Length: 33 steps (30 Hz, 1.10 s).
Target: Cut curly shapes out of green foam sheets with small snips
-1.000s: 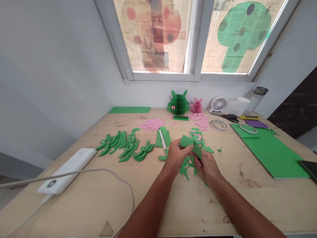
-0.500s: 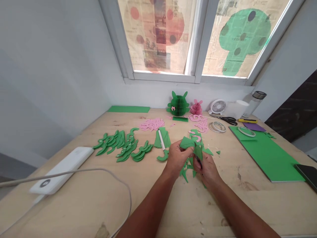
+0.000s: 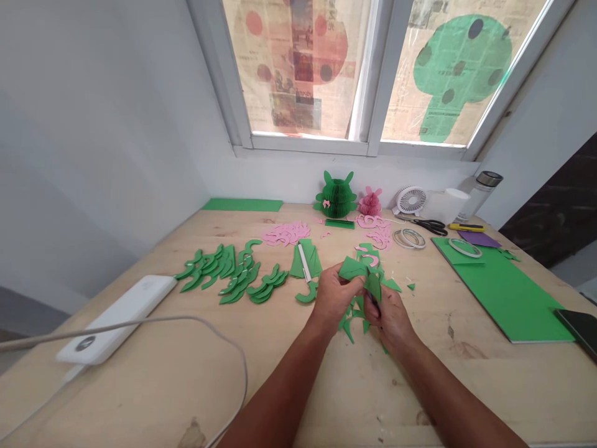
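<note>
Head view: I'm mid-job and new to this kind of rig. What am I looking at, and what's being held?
There's no machine here: these are a person's bare hands, seen by one camera worn on their head, looking forward and down. The left hand holds green paper; the right hand holds a dark tool, probably scissors, mostly hidden. On the wooden table lie green cutouts, pink cutouts and a white pen. A green paper figure stands towards the back.

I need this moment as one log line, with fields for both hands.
left hand: holding green paper | right hand: holding scissors, mostly hidden | beneath: green scraps
</note>
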Tool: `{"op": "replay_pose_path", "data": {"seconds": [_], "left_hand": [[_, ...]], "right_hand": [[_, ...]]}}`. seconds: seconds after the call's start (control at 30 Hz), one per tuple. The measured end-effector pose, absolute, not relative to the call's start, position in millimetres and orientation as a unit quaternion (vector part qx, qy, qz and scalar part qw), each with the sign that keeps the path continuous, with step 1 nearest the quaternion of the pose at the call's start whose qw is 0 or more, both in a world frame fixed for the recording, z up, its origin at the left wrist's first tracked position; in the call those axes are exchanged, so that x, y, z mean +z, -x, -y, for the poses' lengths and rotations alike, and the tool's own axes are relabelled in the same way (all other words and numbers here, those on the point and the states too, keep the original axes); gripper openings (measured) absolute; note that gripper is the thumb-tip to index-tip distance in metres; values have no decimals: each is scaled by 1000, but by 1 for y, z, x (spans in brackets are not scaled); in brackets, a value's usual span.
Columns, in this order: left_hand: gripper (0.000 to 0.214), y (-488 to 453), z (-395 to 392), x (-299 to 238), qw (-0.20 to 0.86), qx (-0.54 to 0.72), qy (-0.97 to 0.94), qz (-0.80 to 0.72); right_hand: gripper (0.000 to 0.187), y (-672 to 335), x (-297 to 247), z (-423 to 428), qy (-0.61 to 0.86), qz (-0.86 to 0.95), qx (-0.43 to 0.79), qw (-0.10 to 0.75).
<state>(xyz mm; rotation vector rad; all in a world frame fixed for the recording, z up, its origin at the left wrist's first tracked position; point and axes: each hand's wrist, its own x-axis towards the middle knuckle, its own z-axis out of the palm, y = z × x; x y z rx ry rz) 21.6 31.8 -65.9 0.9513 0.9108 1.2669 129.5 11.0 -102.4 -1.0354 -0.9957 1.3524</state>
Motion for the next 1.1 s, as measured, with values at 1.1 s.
{"op": "replay_pose_path", "data": {"seconds": [1.1], "left_hand": [[13,-19,-32,-62,613,538,-413,-406]], "right_hand": [[48,-129,-101,-10,447,419,564,553]]}}
